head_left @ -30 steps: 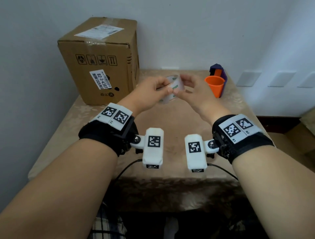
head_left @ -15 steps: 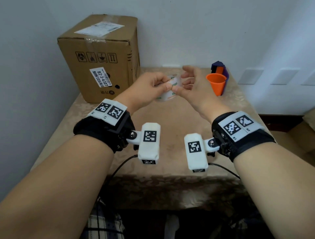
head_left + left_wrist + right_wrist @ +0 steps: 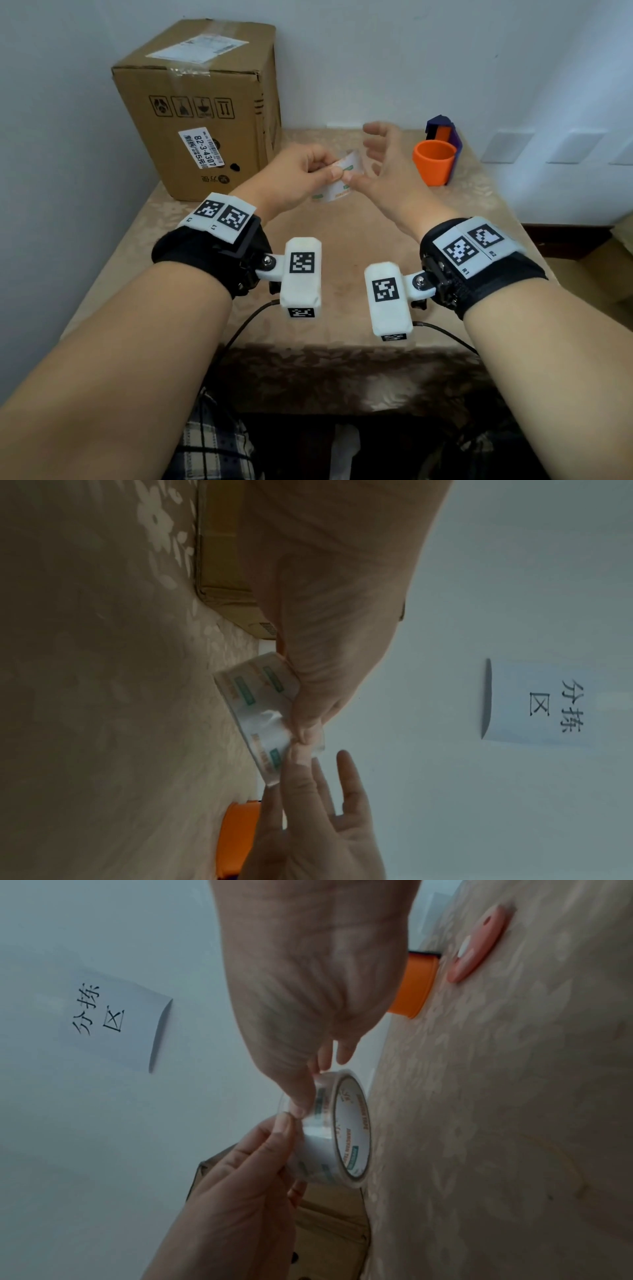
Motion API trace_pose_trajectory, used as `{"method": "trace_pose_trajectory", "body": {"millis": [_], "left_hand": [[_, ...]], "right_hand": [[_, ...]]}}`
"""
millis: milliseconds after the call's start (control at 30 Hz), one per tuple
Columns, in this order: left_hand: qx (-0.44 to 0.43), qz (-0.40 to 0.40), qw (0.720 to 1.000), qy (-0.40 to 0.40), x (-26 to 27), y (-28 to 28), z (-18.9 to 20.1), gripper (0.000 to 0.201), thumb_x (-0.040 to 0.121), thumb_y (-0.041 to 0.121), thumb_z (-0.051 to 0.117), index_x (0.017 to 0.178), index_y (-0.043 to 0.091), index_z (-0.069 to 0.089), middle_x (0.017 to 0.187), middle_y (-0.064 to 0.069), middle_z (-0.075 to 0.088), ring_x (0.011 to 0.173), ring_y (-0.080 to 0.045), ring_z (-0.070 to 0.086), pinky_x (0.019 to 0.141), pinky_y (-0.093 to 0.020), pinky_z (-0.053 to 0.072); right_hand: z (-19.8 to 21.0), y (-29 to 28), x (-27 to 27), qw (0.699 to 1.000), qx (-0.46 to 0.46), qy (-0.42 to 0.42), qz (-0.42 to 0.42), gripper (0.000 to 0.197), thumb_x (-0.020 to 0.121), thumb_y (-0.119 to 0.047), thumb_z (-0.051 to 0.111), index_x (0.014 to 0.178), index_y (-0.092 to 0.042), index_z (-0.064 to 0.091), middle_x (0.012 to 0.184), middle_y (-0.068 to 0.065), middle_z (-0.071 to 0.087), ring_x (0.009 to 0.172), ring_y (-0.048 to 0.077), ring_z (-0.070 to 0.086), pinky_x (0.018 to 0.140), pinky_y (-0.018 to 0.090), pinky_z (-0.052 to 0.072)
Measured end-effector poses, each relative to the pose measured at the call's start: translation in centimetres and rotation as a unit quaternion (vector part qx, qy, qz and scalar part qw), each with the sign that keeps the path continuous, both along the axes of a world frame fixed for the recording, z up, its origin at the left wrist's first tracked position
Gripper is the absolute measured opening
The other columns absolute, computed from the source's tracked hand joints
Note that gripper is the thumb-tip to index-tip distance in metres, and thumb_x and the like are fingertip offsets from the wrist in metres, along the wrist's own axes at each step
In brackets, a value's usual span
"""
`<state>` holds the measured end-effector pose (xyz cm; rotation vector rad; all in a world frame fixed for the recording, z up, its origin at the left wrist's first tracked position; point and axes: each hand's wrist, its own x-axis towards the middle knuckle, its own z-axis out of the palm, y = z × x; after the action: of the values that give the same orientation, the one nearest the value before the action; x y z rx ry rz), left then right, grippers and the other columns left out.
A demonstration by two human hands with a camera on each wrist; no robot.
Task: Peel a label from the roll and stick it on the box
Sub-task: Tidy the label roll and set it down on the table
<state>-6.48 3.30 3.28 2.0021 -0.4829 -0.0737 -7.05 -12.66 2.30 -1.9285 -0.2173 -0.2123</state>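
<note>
Clear printed tape roll (image 3: 334, 195) gripped in left hand (image 3: 301, 178), above tan patterned surface (image 3: 342, 240). Right hand (image 3: 387, 178) splayed, fingers straight, thumb tip touching the roll. Brown cardboard box (image 3: 202, 113) stands rear-left, apart.

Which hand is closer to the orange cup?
Right. The right hand hovers beside the orange cup, apart from it, thumb on the roll; the left hand grips the roll farther off, toward the box.
</note>
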Motion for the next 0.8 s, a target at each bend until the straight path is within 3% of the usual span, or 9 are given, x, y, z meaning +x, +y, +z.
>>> {"method": "trace_pose_trajectory", "body": {"millis": [100,233,300,433,533,600,667,733,800], "left_hand": [[0.02,0.007,1.0,0.0,-0.1,-0.1,-0.2,0.011,0.093,0.011,0.055,0.1,0.006,0.061,0.077,0.007,0.061,0.063,0.01,0.057,0.066,-0.008,0.046],[0.027,0.017,0.999,0.005,-0.1,-0.1,0.0,0.019,0.093,0.011,0.055,0.106,-0.002,0.062,0.086,-0.005,0.064,0.08,-0.012,0.059,0.077,-0.022,0.047],[0.025,0.015,1.0,0.006,-0.2,0.0,0.1,0.019,0.093,0.011,0.055,0.105,-0.002,0.062,0.084,-0.003,0.064,0.079,-0.011,0.058,0.075,-0.02,0.047],[0.029,0.006,1.0,-0.001,-0.2,0.0,0.2,0.016,0.093,0.012,0.055,0.101,0.001,0.063,0.083,-0.004,0.063,0.078,-0.012,0.057,0.073,-0.021,0.046],[0.016,0.011,1.0,-0.001,-0.2,0.0,0.0,0.012,0.093,0.012,0.055,0.1,0.006,0.063,0.079,0.002,0.062,0.074,-0.007,0.057,0.07,-0.016,0.046],[0.011,0.013,1.0,0.008,-0.2,0.1,-0.1,0.017,0.093,0.013,0.055,0.103,0.002,0.063,0.079,0.005,0.062,0.073,-0.005,0.057,0.067,-0.01,0.047],[0.03,0.012,0.999,0.012,-0.2,0.2,-0.2,0.019,0.093,0.013,0.055,0.104,-0.001,0.063,0.08,0.004,0.063,0.073,-0.005,0.058,0.067,-0.01,0.046],[0.055,0.005,0.998,0.013,-0.3,0.1,-0.1,0.018,0.093,0.013,0.055,0.103,0.0,0.063,0.083,-0.002,0.065,0.077,-0.01,0.058,0.074,-0.018,0.047],[0.078,0.006,0.997,0.013,-0.2,0.0,-0.1,0.014,0.093,0.014,0.055,0.099,0.005,0.064,0.089,-0.006,0.066,0.083,-0.015,0.059,0.08,-0.029,0.046]], "right_hand": [[-0.1,0.0,-0.3,1.0,0.007,0.014,0.002,0.067,0.078,-0.008,0.072,0.133,-0.015,0.034,0.125,0.013,0.052,0.113,0.017,0.053,0.094,0.023,0.044],[0.0,0.2,-0.4,1.0,-0.013,-0.007,-0.017,0.065,0.076,-0.011,0.073,0.13,-0.015,0.037,0.106,0.005,0.052,0.106,0.022,0.057,0.094,0.032,0.05],[0.1,0.2,-0.4,1.0,-0.015,-0.006,-0.011,0.065,0.076,-0.015,0.075,0.129,-0.015,0.038,0.102,0.003,0.051,0.102,0.023,0.057,0.093,0.034,0.051],[0.0,0.3,-0.5,1.0,-0.013,-0.011,-0.013,0.058,0.076,-0.014,0.074,0.124,-0.014,0.041,0.091,0.002,0.052,0.087,0.015,0.053,0.085,0.032,0.05],[-0.1,0.7,-0.6,1.0,-0.014,-0.018,-0.003,0.048,0.081,-0.007,0.068,0.12,-0.013,0.041,0.076,-0.002,0.052,0.072,0.008,0.051,0.074,0.021,0.045],[-0.2,0.5,-0.5,1.0,-0.023,-0.012,-0.012,0.058,0.081,-0.012,0.068,0.13,-0.016,0.037,0.094,0.001,0.054,0.086,0.008,0.052,0.081,0.019,0.043],[-0.3,0.0,-0.4,0.999,-0.035,0.02,-0.021,0.072,0.079,-0.02,0.072,0.139,-0.014,0.032,0.117,0.005,0.051,0.106,0.013,0.051,0.095,0.025,0.043],[-0.4,-0.4,-0.4,0.997,-0.038,0.063,-0.012,0.065,0.081,-0.02,0.071,0.137,-0.007,0.04,0.124,0.009,0.055,0.113,0.017,0.054,0.103,0.032,0.044],[-0.3,-0.3,-0.7,0.997,-0.028,0.071,-0.013,0.047,0.085,-0.012,0.065,0.129,-0.003,0.051,0.123,0.014,0.061,0.111,0.02,0.058,0.101,0.03,0.046]]}}
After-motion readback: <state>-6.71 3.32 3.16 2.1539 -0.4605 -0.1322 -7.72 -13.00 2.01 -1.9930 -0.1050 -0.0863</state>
